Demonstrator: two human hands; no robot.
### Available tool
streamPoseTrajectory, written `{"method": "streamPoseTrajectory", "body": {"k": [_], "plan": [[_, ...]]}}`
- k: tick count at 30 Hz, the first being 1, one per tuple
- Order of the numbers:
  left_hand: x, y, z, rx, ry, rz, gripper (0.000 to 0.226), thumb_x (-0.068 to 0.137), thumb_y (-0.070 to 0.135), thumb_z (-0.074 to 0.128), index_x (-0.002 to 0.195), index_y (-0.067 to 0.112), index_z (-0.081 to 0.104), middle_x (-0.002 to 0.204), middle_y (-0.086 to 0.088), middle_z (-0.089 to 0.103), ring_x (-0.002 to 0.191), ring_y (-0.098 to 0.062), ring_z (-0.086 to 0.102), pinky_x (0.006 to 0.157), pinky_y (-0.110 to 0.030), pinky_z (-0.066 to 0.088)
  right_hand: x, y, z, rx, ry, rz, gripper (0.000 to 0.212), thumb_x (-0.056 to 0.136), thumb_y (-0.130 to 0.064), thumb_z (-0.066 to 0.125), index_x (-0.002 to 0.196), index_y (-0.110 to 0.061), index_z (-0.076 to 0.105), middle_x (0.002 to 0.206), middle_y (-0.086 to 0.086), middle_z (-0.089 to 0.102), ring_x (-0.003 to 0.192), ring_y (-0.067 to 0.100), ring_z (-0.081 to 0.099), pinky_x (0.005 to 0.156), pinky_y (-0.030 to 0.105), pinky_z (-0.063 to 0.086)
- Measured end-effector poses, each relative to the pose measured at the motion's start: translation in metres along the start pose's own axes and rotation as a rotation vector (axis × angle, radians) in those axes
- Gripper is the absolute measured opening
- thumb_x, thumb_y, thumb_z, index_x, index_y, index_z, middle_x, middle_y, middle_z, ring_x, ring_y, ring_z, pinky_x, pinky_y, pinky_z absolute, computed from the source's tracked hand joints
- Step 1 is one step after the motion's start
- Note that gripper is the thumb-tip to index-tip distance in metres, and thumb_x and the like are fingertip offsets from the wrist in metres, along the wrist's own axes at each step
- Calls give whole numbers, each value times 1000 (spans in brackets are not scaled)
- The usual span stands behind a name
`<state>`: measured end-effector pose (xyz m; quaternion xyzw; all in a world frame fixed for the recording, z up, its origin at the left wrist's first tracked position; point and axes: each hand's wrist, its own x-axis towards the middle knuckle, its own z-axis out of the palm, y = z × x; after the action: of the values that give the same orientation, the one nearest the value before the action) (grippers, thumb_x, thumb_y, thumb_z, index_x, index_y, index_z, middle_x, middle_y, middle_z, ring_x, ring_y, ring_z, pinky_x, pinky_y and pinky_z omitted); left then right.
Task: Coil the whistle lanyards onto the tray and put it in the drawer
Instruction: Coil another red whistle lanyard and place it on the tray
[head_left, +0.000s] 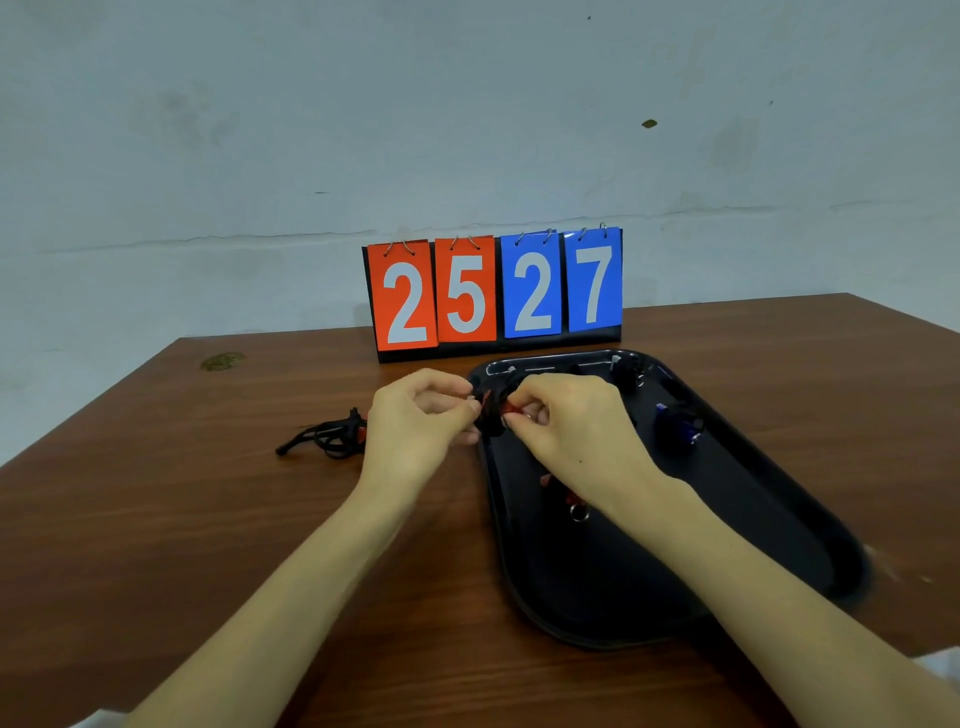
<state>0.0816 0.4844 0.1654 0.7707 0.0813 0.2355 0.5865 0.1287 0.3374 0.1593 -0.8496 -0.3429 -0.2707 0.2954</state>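
A black tray lies on the wooden table at the right. Over its far left corner both hands hold a black lanyard bundle with a red whistle. My left hand pinches it from the left, my right hand from the right. A blue whistle with coiled cord lies in the tray, and another dark coil sits at the tray's far edge. Below my right wrist a red whistle with a metal ring shows in the tray. A loose black lanyard lies on the table left of my hands.
A flip scoreboard reading 25 and 27 stands at the table's far edge against the grey wall. The wooden table stretches left and toward me. No drawer is in view.
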Motion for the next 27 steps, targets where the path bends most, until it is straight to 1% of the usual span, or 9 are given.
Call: {"method": "streamPoseTrajectory", "body": {"k": [3,8,11,16,19,21,22,24,27], "plan": [[-2,0,1,-45,-17,-1,13,83,3,66,84,15,71,77,-7,72,63,-13,69,59,-16,53,-1,-1,1,29,15,49,11,80,-19,70,87,-11,71,74,-2,68,66,4,53,68,23,51],[-3,-2,4,175,-16,142,11,81,18,70,91,23,72,84,9,70,78,-7,67,72,-19,53,-2,-2,0,33,1,41,13,82,-21,68,89,-11,71,74,-1,68,69,9,60,70,29,54],[1,-3,1,191,-53,111,12,79,16,72,89,21,72,82,5,71,73,-8,68,69,-18,55,-3,-2,1,20,2,4,12,81,-20,69,88,-10,71,72,0,67,67,11,60,67,31,54],[6,-2,-5,142,-116,36,9,80,10,70,86,17,72,79,-3,72,64,-12,69,66,-18,56,-3,-1,6,-28,24,-52,8,76,-15,73,81,-10,70,67,0,65,62,14,60,60,30,52],[6,-5,0,323,-76,78,6,80,12,70,82,17,71,75,2,69,67,-9,66,66,-20,55,-5,-2,9,-99,-6,-97,7,74,-14,73,76,-11,67,66,1,64,61,19,60,56,32,50],[5,-5,2,409,-51,114,7,80,11,68,78,18,69,72,6,65,66,-4,59,62,-16,48,-6,-4,12,-101,-32,-98,7,75,-14,72,77,-10,67,68,3,66,64,21,62,57,33,51],[6,-5,2,383,-53,101,9,81,10,66,77,17,68,70,7,63,64,-3,55,59,-14,44,-6,-4,12,-92,-34,-91,7,76,-15,72,78,-10,68,69,3,66,65,21,62,59,33,51],[6,-3,0,238,-81,-7,11,85,9,61,79,16,68,67,7,58,60,-2,49,55,-12,39,-5,-5,12,-64,-19,-68,7,75,-15,73,80,-11,69,71,1,67,66,20,63,60,32,52],[7,1,-5,-71,-184,-231,17,91,12,53,87,13,70,56,11,52,56,-4,39,53,-18,30,-3,-4,12,-23,-16,-25,8,77,-15,73,82,-11,69,72,1,68,67,19,62,64,32,52]]}}
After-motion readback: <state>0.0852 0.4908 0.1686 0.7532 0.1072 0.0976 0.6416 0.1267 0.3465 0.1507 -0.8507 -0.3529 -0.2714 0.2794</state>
